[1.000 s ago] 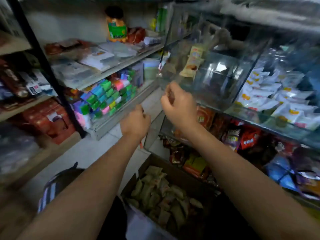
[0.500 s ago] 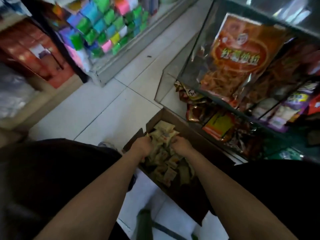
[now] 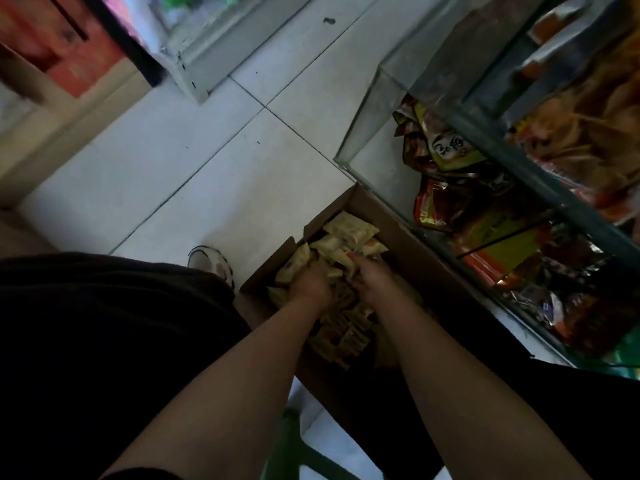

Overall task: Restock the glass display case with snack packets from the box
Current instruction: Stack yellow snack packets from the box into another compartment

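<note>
You are at the gathering step: both hands are down in the cardboard box (image 3: pixel 391 220) on the floor, among the pale yellow snack packets (image 3: pixel 349 233). Your left hand (image 3: pixel 310 284) is curled around a bunch of them; your right hand (image 3: pixel 372 277) presses in beside it, fingertips buried, so its grip cannot be told. Next, lift a firm handful to the glass display case (image 3: pixel 485 129) at your right. Its upper shelves are cut off.
</note>
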`<state>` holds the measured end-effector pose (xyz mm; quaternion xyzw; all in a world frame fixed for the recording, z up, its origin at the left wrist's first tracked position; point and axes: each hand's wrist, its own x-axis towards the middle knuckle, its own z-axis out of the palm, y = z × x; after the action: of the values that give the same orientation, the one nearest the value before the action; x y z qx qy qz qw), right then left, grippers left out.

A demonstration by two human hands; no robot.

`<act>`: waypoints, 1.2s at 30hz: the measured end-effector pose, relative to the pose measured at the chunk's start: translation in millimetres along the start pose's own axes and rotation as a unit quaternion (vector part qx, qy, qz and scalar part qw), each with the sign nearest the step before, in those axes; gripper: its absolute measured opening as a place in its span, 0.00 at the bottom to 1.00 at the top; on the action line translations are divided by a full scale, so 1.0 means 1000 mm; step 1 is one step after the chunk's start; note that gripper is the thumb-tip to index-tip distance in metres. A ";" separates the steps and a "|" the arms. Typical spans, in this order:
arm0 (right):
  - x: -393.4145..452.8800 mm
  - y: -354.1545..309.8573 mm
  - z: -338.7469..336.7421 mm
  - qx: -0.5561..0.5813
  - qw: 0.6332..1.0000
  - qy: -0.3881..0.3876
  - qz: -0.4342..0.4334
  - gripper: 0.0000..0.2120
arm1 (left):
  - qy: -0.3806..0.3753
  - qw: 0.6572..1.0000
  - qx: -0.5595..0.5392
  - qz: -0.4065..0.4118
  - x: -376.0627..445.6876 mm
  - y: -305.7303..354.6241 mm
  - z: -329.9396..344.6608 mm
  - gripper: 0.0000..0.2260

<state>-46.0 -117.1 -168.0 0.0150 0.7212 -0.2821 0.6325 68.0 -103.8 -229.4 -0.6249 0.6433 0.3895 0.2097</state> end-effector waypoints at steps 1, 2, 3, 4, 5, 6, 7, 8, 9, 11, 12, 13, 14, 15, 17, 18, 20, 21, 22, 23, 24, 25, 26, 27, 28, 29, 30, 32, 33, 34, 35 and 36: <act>0.006 0.001 0.000 -0.006 1.000 0.005 0.004 0.25 | 0.005 1.000 -0.002 -0.010 0.002 0.001 0.003 0.29; 0.008 0.001 -0.002 -0.014 1.000 0.010 0.008 0.27 | 0.010 1.000 0.000 -0.020 -0.002 0.003 -0.002 0.27; 0.015 0.004 -0.004 -0.012 1.000 0.016 0.008 0.29 | 0.012 1.000 -0.003 -0.024 -0.010 0.007 -0.009 0.24; 0.020 0.005 -0.008 -0.011 1.000 0.019 0.011 0.32 | 0.015 1.000 -0.005 -0.022 -0.018 0.010 -0.016 0.21; 0.021 0.005 -0.009 -0.008 1.000 0.019 0.019 0.34 | 0.020 1.000 0.002 -0.024 -0.022 0.012 -0.020 0.19; 0.018 0.004 -0.011 -0.003 0.999 0.017 0.028 0.34 | 0.031 0.999 0.005 -0.027 -0.022 0.012 -0.019 0.18; 0.014 0.002 -0.013 -0.003 0.999 0.015 0.037 0.30 | 0.037 0.999 0.011 -0.031 -0.022 0.012 -0.018 0.17; 0.008 0.000 -0.016 -0.006 0.999 0.011 0.049 0.24 | 0.047 0.998 0.014 -0.036 -0.022 0.011 -0.016 0.16; 0.005 -0.001 -0.019 -0.011 0.998 0.001 0.055 0.19 | 0.051 0.998 0.007 -0.037 -0.022 0.010 -0.015 0.15; -0.002 -0.003 -0.029 -0.015 0.998 0.000 0.062 0.13 | 0.051 0.997 -0.038 -0.039 -0.026 0.009 -0.019 0.15; -0.009 -0.005 -0.033 -0.009 0.998 0.003 0.061 0.12 | 0.054 0.995 -0.074 -0.046 -0.028 0.009 -0.023 0.17; -0.015 -0.006 -0.036 -0.010 0.998 0.003 0.059 0.10 | 0.052 0.989 -0.126 -0.057 -0.033 0.010 -0.029 0.20; -0.025 -0.008 -0.039 -0.009 0.998 0.000 0.057 0.09 | 0.038 0.979 -0.190 -0.070 -0.038 0.009 -0.035 0.25; -0.034 -0.010 -0.042 -0.013 0.999 -0.006 0.051 0.10 | 0.018 0.961 -0.263 -0.087 -0.043 0.009 -0.044 0.31; -0.056 -0.013 -0.049 -0.021 0.999 -0.013 0.032 0.13 | -0.031 0.901 -0.417 -0.119 -0.059 0.007 -0.065 0.40; -0.069 -0.017 -0.052 -0.027 0.999 -0.014 0.018 0.14 | -0.044 0.867 -0.480 -0.125 -0.070 0.007 -0.077 0.41; -0.099 -0.024 -0.059 -0.052 0.998 -0.030 -0.012 0.16 | -0.050 0.810 -0.574 -0.110 -0.092 0.008 -0.098 0.31; -0.115 -0.029 -0.061 -0.064 0.997 -0.042 -0.033 0.18 | -0.051 0.790 -0.604 -0.089 -0.109 0.011 -0.112 0.24; -0.131 -0.034 -0.063 -0.067 0.994 -0.057 -0.058 0.19 | -0.045 0.774 -0.629 -0.064 -0.126 0.015 -0.127 0.18; -0.151 -0.041 -0.062 -0.074 0.991 -0.061 -0.093 0.17 | -0.043 0.755 -0.653 -0.038 -0.145 0.019 -0.142 0.13; -0.172 -0.047 -0.062 -0.081 0.986 -0.063 -0.134 0.14 | -0.042 0.735 -0.677 -0.012 -0.164 0.022 -0.158 0.11; -0.193 -0.054 -0.061 -0.092 0.978 -0.063 -0.175 0.11 | -0.037 0.715 -0.698 0.013 -0.183 0.025 -0.175 0.10; -0.212 -0.061 -0.060 -0.101 0.969 -0.063 -0.215 0.09 | -0.034 0.699 -0.714 0.039 -0.200 0.027 -0.190 0.10; -0.234 -0.069 -0.060 -0.120 0.959 -0.063 -0.249 0.08 | -0.037 0.688 -0.722 0.069 -0.216 0.029 -0.204 0.11; -0.252 -0.076 -0.060 -0.139 0.946 -0.064 -0.287 0.11 | -0.041 0.685 -0.720 0.103 -0.234 0.031 -0.218 0.12; -0.271 -0.083 -0.062 -0.160 0.932 -0.061 -0.319 0.14 | -0.042 0.692 -0.708 0.137 -0.249 0.033 -0.229 0.11; -0.291 -0.090 -0.063 -0.173 0.918 -0.059 -0.353 0.16 | -0.035 0.706 -0.687 0.168 -0.263 0.035 -0.239 0.11; -0.325 -0.104 -0.065 -0.170 0.886 -0.043 -0.429 0.15 | -0.017 0.723 -0.652 0.226 -0.288 0.039 -0.254 0.15; -0.343 -0.110 -0.065 -0.158 0.871 -0.032 -0.464 0.16 | -0.016 0.719 -0.648 0.251 -0.299 0.041 -0.260 0.19; -0.359 -0.117 -0.064 -0.140 0.858 -0.025 -0.494 0.18 | -0.021 0.708 -0.650 0.275 -0.309 0.043 -0.266 0.22; -0.370 -0.123 -0.063 -0.118 0.847 -0.025 -0.518 0.21 | -0.026 0.698 -0.651 0.296 -0.317 0.046 -0.271 0.23; -0.381 -0.127 -0.060 -0.090 0.838 -0.033 -0.537 0.22 | -0.030 0.691 -0.648 0.319 -0.325 0.049 -0.274 0.23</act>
<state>-72.4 -70.9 234.5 -0.4412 0.6171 -0.5114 0.4038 122.5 -109.3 195.0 -0.3509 0.3852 0.7715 -0.3652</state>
